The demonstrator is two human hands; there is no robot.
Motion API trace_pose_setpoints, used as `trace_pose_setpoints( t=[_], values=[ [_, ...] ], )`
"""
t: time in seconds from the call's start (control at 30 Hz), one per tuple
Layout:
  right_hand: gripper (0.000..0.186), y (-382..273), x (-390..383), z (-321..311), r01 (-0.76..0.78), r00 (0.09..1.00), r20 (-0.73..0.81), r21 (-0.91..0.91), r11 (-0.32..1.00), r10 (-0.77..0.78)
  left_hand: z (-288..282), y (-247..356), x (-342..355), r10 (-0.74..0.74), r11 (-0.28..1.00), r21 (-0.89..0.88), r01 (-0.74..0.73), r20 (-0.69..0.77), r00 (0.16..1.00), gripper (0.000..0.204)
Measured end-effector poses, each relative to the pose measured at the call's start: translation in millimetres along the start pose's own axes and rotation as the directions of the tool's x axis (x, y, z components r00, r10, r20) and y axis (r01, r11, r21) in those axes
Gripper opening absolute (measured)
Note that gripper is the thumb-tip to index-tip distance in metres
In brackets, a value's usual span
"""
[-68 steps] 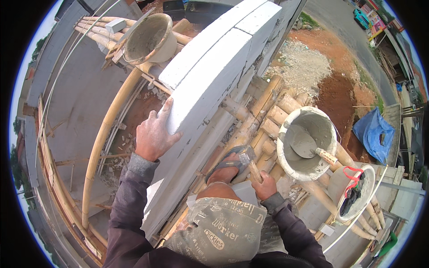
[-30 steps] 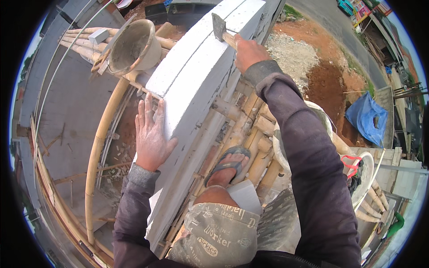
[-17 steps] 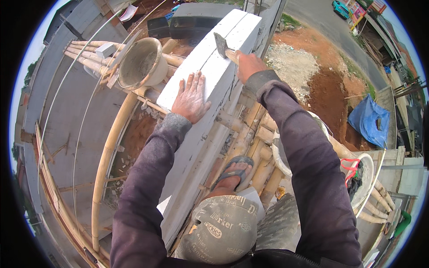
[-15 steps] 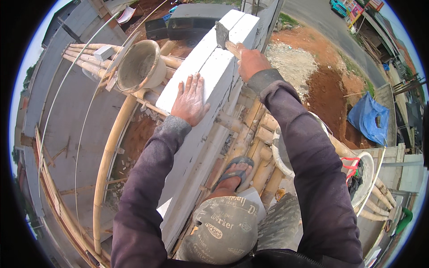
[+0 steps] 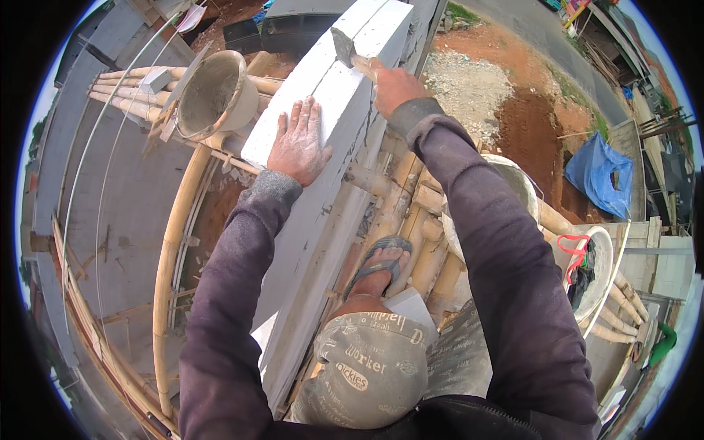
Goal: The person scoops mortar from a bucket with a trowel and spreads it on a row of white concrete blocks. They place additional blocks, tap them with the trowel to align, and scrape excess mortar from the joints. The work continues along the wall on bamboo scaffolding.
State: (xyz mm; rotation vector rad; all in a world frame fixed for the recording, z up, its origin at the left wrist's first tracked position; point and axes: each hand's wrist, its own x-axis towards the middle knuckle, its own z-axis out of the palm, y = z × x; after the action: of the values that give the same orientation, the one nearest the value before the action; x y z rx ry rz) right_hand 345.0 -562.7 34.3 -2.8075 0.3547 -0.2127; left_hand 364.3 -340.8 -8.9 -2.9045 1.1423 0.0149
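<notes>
A long white lightweight block (image 5: 396, 22) lies along the top of a pale wall, with a dark lengthwise line on its upper face. My left hand (image 5: 300, 144) is flat on the block's near end, fingers spread and dusted white. Farther along, my right hand (image 5: 396, 89) is wrapped around the wooden handle of a tool with a flat grey metal head (image 5: 342, 47). That head is at the dark line on the block's top; whether it touches the surface I cannot tell.
Left of the block, a mortar-stained bucket (image 5: 213, 95) rests by bamboo poles (image 5: 176, 257). My sandalled foot (image 5: 381, 265) stands on bamboo scaffolding. On the right are another bucket (image 5: 513, 176), partly behind my arm, and a pale container (image 5: 598, 271) with a red strap. A blue tarp (image 5: 600, 174) lies beyond.
The view has shifted slightly, so the block, buckets and both hands appear a little farther left. My left palm still lies on the block, and my right hand keeps its grip on the tool.
</notes>
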Motion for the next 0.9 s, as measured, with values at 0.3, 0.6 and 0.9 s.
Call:
trace_pose_setpoints(
  t=[0.3, 0.6, 0.9],
  values=[
    [0.054, 43, -156, -4, -0.12, 0.971, 0.237, 0.568, 0.814, -0.022, 20, -9, 4, 0.068, 0.994, 0.098, -0.058, -0.103, 0.992, 0.076],
    [0.033, 51, -305, 74, -0.3, 0.844, 0.523, 0.281, 0.911, 0.117, 27, -4, 4, 0.087, 0.995, 0.065, -0.08, -0.095, 0.992, 0.063],
    [0.04, 131, -332, 188, -0.377, 0.926, 0.069, 0.081, 0.923, 0.372, 64, -76, 38, 0.036, 0.998, -0.055, -0.027, 0.18, 0.983, 0.069]
  ],
)
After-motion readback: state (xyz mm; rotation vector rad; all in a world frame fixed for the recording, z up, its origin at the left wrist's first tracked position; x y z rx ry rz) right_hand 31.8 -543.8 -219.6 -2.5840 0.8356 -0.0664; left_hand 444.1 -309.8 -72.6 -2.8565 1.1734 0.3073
